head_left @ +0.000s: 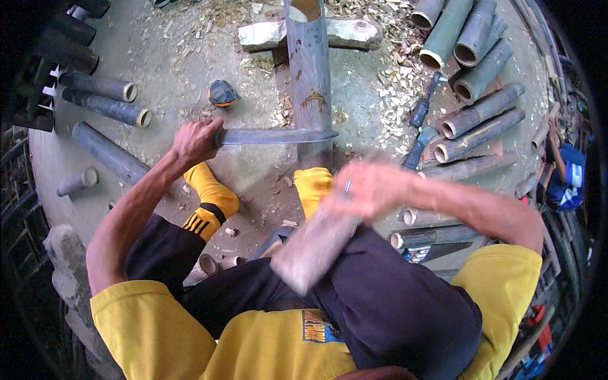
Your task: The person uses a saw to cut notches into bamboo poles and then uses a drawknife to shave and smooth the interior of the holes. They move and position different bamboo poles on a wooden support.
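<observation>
My left hand (197, 140) is closed round the handle of a long machete (272, 136), whose blade lies level across a thick bamboo tube (309, 76). The tube points away from me, its open far end propped on a pale crosspiece (263, 37). In my right hand (373, 188), smeared by motion, is a pale wooden block (313, 253), apart from the blade and slanting down over my lap. My foot in a yellow sock (311, 190) is at the tube's near end.
Cut bamboo tubes (484, 120) lie in a row at right, and more tubes (104, 107) at left. A tape measure (223, 93) rests on the floor left of the tube. Wood chips (399, 82) litter the ground. Two dark-handled tools (419, 113) lie beside the right row.
</observation>
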Demonstrator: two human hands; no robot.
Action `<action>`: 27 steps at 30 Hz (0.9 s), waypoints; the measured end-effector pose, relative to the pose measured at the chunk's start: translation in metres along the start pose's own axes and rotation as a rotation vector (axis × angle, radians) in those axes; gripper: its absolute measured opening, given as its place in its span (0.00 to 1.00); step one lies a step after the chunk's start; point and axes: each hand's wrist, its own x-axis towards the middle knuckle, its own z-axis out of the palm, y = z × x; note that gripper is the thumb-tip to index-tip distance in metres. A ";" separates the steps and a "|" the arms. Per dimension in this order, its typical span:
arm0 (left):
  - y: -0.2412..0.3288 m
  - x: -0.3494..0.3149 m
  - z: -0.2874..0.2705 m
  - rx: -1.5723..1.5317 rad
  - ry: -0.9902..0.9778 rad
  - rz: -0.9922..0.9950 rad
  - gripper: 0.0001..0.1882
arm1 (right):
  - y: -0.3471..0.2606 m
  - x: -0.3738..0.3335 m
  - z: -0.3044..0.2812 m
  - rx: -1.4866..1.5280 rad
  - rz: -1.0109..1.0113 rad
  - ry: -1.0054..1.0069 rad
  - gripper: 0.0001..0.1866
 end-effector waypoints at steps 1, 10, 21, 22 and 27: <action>0.000 0.001 -0.001 0.006 0.000 -0.003 0.09 | 0.023 -0.003 -0.011 -0.075 0.092 -0.042 0.37; -0.002 0.004 -0.003 0.027 0.024 0.020 0.13 | -0.011 0.023 -0.002 0.001 -0.015 -0.041 0.26; -0.004 0.009 -0.007 0.051 0.009 0.021 0.12 | 0.010 0.033 -0.025 0.024 0.188 -0.303 0.21; -0.005 0.011 -0.006 0.030 0.033 0.017 0.12 | 0.034 0.028 -0.035 0.065 0.403 -0.370 0.23; -0.011 0.011 0.003 0.013 0.094 0.018 0.13 | -0.007 0.056 -0.036 0.164 0.595 -0.461 0.28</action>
